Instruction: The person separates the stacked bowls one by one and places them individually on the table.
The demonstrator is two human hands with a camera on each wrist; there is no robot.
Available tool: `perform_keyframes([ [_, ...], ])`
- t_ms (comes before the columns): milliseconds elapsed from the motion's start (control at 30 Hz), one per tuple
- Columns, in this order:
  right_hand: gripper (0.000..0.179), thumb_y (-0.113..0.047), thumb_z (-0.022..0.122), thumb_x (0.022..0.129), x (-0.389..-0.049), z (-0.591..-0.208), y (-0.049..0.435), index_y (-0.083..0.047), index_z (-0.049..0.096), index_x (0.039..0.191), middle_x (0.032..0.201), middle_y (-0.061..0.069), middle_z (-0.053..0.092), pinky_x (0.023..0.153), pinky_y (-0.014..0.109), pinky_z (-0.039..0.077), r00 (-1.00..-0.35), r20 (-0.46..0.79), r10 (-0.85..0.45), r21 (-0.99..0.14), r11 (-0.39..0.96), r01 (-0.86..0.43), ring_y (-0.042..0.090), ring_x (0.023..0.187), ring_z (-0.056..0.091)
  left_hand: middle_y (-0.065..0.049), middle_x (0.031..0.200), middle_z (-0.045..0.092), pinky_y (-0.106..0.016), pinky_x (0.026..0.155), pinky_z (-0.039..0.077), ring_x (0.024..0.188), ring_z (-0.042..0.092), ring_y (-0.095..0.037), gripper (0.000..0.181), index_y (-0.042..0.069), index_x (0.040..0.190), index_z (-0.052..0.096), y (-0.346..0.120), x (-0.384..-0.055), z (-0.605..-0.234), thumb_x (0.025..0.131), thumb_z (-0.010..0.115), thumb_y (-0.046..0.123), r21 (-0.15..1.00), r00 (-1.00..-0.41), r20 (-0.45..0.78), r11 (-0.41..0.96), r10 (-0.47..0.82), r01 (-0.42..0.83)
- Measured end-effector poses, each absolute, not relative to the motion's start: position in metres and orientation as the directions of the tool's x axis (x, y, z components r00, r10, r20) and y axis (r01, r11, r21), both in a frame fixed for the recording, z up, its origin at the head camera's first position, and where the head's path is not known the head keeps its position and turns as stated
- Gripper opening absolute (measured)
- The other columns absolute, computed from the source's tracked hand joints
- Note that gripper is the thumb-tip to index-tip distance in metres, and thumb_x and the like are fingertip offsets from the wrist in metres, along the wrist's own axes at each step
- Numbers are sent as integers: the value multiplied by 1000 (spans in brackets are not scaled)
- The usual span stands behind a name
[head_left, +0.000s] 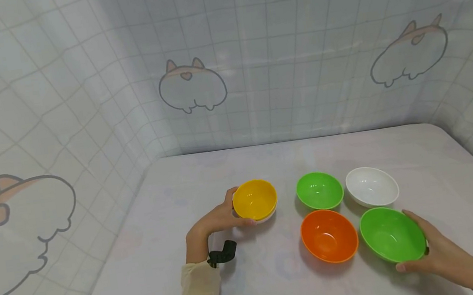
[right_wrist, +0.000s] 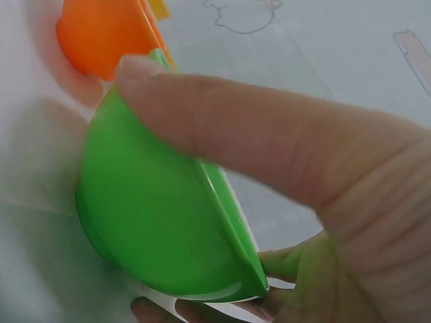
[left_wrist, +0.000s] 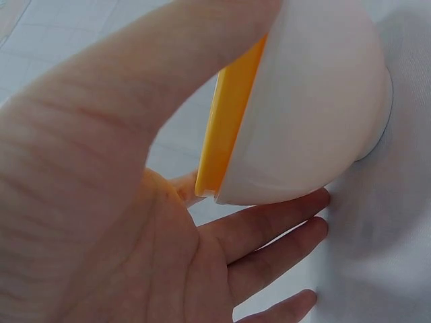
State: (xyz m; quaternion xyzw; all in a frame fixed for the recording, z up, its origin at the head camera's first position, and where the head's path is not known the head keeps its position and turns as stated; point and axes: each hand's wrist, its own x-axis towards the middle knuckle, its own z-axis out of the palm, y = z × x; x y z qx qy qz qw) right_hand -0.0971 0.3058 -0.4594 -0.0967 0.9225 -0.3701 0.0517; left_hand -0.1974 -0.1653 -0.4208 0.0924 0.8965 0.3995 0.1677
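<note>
My left hand holds a yellow bowl nested in a white bowl, thumb on the near side and fingers round the far side. In the left wrist view the yellow rim sticks out above the white wall. Over on the right, my right hand grips a large green bowl by its right side. The right wrist view has the thumb along that bowl's outer wall, while the other fingers are partly hidden behind and below it. An orange bowl stands just left of the green one.
Behind the orange bowl is a smaller green bowl, with another white bowl to its right. All stand on a pale cloth-covered table. A grid-patterned curtain with dog drawings rises at the back and both sides.
</note>
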Motion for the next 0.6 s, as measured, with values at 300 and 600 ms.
perform_keyframes([
  [300, 113, -17, 85, 72, -98, -450, 311, 2, 7, 152, 143, 33, 21, 81, 15, 44, -960, 125, -250, -708, 655, -263, 41, 123, 35, -11, 137, 49, -53, 100, 36, 119, 49, -25, 108, 18, 151, 15, -165, -198, -421, 72, 82, 46, 748, -926, -226, 663, 301, 33],
  [600, 117, -24, 85, 73, -107, -428, 299, -2, 4, 154, 148, 37, 12, 88, 78, 23, -970, 133, -201, -716, 658, -235, 59, 129, 18, -11, 138, 48, -53, 101, 36, 120, 49, -25, 107, 18, 151, 14, -164, -196, -419, 72, 83, 44, 742, -927, -237, 670, 292, 21],
])
